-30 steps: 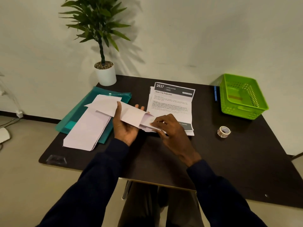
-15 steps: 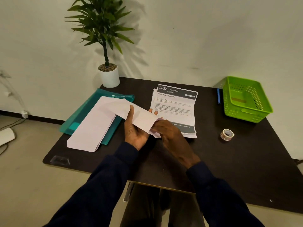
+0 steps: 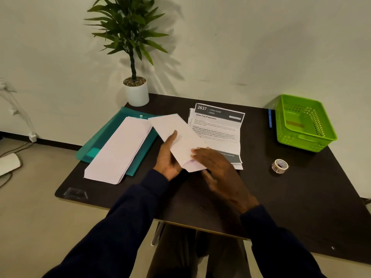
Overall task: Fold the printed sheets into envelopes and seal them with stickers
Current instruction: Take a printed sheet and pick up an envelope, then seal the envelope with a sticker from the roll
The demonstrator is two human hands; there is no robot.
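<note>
Fingers of the left hand (image 3: 167,157) grip a white envelope (image 3: 176,137) above the bench (image 3: 291,197), while the right hand (image 3: 218,169) lies flat, fingers spread, on its lower end.

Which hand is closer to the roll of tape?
The right hand. It lies left of the tape roll, well apart from it, while the left hand holds the envelope farther left.
</note>
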